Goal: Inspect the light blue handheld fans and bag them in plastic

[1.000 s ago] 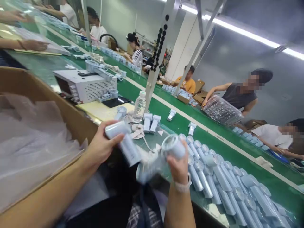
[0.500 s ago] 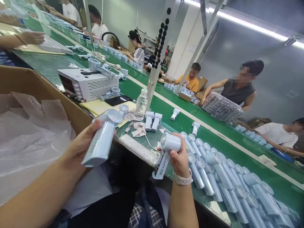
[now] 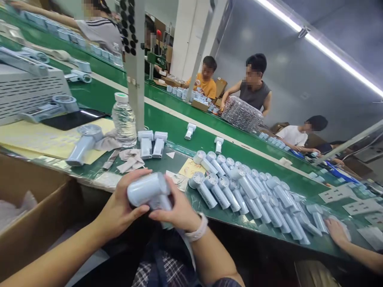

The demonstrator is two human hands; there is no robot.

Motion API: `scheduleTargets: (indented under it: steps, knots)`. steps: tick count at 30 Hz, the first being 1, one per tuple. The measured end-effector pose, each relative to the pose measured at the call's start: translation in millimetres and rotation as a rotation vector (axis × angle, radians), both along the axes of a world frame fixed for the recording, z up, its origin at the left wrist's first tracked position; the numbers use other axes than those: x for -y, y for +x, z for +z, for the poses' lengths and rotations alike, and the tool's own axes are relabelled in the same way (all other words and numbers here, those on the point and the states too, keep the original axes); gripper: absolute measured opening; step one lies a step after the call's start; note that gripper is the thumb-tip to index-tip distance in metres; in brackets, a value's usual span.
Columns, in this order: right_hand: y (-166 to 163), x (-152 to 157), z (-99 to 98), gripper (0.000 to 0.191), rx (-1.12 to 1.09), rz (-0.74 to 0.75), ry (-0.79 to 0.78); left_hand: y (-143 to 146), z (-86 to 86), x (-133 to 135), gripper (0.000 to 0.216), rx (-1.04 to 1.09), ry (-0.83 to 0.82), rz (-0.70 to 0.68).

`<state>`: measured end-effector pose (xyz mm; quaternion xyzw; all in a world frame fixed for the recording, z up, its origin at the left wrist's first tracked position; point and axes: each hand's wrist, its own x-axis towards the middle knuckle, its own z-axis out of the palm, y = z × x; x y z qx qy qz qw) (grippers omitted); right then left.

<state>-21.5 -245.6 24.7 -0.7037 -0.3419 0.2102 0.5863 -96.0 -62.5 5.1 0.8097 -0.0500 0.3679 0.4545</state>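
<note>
In front of my lap, both hands are closed around light blue handheld fan parts (image 3: 146,189). My left hand (image 3: 124,201) wraps the rounded head from the left, its thumb underneath. On the other side, my right hand (image 3: 181,207), with a white wristband, grips the head's end and the handle. Blur and fingers hide whether this is one fan or two pressed together. Just beyond, a single fan (image 3: 82,145) lies on yellow paper beside pale cloth scraps (image 3: 131,159). A large group of fans (image 3: 236,191) lies in rows to the right.
A water bottle (image 3: 123,119) stands by a metal post (image 3: 134,79). Two fans (image 3: 152,143) rest near it. A phone (image 3: 72,118) and white box (image 3: 32,93) are left; an open carton (image 3: 38,199) is below. Another person's hand (image 3: 336,231) touches the bench at right. Co-workers sit across the conveyor.
My hands have come together from holding a fan each, and both now grip at one spot. The view has swung right. Another person's hand has come into view at the right.
</note>
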Motion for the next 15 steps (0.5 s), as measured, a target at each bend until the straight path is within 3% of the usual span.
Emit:
scheduleTargets:
  steps: [2,5,8,10,13,15]
  knots:
    - [15.2,51.8,31.5,0.115,0.054,-0.202,-0.074,1.8,-11.2,-0.5,0.053,-0.135,0.076,-0.016]
    - [51.9,144.9,86.3,0.115,0.219,-0.704,-0.234,-8.4,-36.6,-4.7,0.037,-0.321,0.051,0.001]
    - [95.6,227.6,122.4,0.106,0.356,-1.075,-0.618,-24.5,-67.6,-6.6,0.032,-0.453,-0.068,-0.125]
    - [119.6,265.5,127.9,0.102,0.359,-1.168,-0.927,-30.9,-81.8,-4.9,0.036,-0.551,-0.142,-0.303]
    - [141.3,293.5,114.6,0.096,0.348,-1.141,-1.063,-31.1,-83.8,1.8,0.043,-0.710,-0.196,-0.541]
    - [147.1,299.4,100.5,0.090,0.394,-1.119,-1.097,-27.8,-79.8,6.1,0.045,-0.814,-0.171,-0.628]
